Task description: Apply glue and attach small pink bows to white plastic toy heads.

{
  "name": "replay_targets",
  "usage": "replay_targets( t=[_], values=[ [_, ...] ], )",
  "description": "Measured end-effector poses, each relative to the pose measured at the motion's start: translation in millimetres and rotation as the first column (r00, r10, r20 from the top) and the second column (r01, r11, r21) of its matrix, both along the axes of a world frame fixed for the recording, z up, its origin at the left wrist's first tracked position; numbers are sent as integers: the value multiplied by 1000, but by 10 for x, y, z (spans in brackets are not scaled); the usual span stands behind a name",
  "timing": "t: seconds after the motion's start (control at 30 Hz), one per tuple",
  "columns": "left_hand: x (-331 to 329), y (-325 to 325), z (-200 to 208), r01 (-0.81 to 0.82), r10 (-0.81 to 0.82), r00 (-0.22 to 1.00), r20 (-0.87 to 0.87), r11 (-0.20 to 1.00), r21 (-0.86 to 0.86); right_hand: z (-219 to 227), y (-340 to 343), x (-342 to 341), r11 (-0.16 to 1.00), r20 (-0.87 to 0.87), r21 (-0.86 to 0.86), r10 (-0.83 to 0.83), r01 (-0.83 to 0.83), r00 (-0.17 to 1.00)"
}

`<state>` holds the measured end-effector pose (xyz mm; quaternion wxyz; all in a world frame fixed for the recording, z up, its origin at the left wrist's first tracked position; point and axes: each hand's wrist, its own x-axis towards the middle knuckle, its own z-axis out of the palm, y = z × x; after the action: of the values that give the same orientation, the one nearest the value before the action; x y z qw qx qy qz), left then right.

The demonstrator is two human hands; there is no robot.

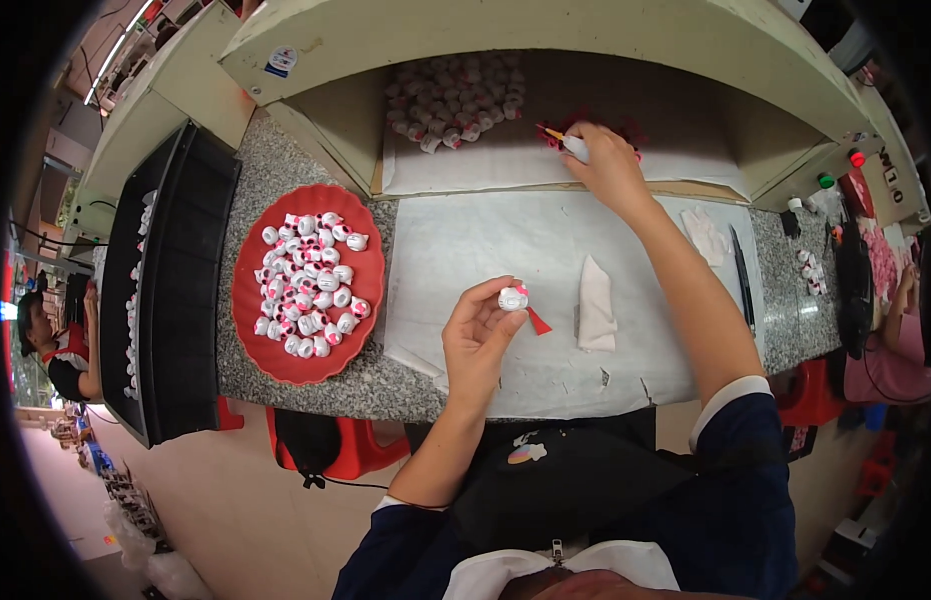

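Note:
Between the thumb and fingers of my left hand (474, 340) is a small white cat-like figurine head (513, 298) with a pink patch. A red flat piece (540, 322) sticks out just below it; whether it is joined to the head I cannot tell. My right hand (608, 165) reaches into the shelf recess, closed around a small white squeeze bottle (576, 149) with a yellow-orange tip pointing left. Beside that tip lie small dark pink pieces (634, 131), partly hidden by my hand. A folded white cloth (597, 305) lies on the paper between my hands.
A red scalloped plate (247, 290) of similar heads stands left, beside a black tray (191, 290). More heads (461, 100) are piled in the recess, under its overhanging shelf edge (546, 30). Right are crumpled tissue (706, 235) and a slim black tool (742, 275). People sit at both sides.

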<state>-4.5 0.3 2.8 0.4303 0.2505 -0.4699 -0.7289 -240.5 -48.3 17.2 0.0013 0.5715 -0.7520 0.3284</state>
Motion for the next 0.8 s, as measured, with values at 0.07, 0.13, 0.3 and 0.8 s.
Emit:
replay_targets(
  t=[0.07,0.13,0.3,0.8],
  values=[
    [0,2,0,3,-3,1000,13,1000,7,-35,-159,27,994,-153,51,-89,97,984],
    [20,8,-1,-6,6,1000,5,1000,-7,-65,-264,53,957,-261,186,-170,223,950],
    [23,-16,13,3,-3,1000,-11,1000,-14,-62,-279,24,980,-225,148,-99,134,969],
    [9,-2,16,15,-15,1000,-13,1000,-7,206,249,19,1000,130,-29,11,-8,991]
  ],
)
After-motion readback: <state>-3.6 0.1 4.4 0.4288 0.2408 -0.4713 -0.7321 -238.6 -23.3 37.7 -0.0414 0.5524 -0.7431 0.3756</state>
